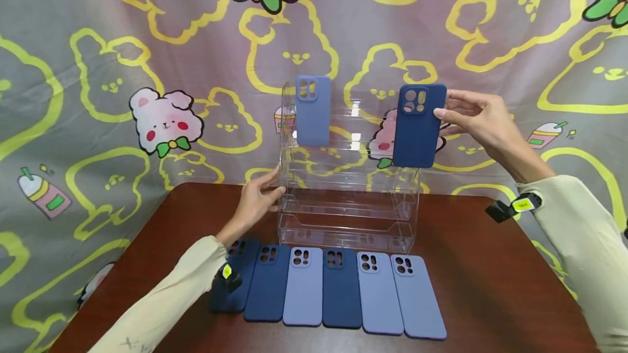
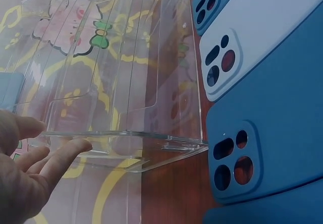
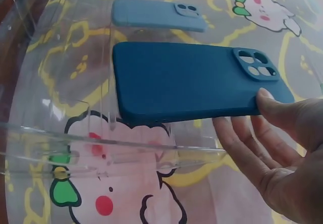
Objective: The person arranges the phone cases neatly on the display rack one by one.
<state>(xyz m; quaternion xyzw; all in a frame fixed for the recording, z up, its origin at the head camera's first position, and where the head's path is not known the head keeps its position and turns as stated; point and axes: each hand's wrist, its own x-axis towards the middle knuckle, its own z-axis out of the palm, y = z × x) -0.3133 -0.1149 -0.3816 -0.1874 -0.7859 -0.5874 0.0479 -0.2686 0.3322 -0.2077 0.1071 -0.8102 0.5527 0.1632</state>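
Observation:
My right hand point(image 1: 483, 119) pinches a dark blue phone case point(image 1: 417, 138) by its right edge, thumb on the back face near the camera cutouts. The case is held upright at the upper right of a clear tiered acrylic display stand point(image 1: 343, 237). In the right wrist view the thumb and fingers grip the same case point(image 3: 176, 82). My left hand point(image 1: 257, 195) touches the stand's left side wall, its fingers extended. A light blue phone case point(image 1: 314, 119) stands on the top tier at the left.
Along the table's front, before the stand, lies a row of several phone cases, dark blue point(image 1: 342, 296) and light blue point(image 1: 419, 304). The brown table point(image 1: 490, 266) backs onto a patterned curtain point(image 1: 196, 70). My left forearm passes over the leftmost case point(image 1: 242, 266).

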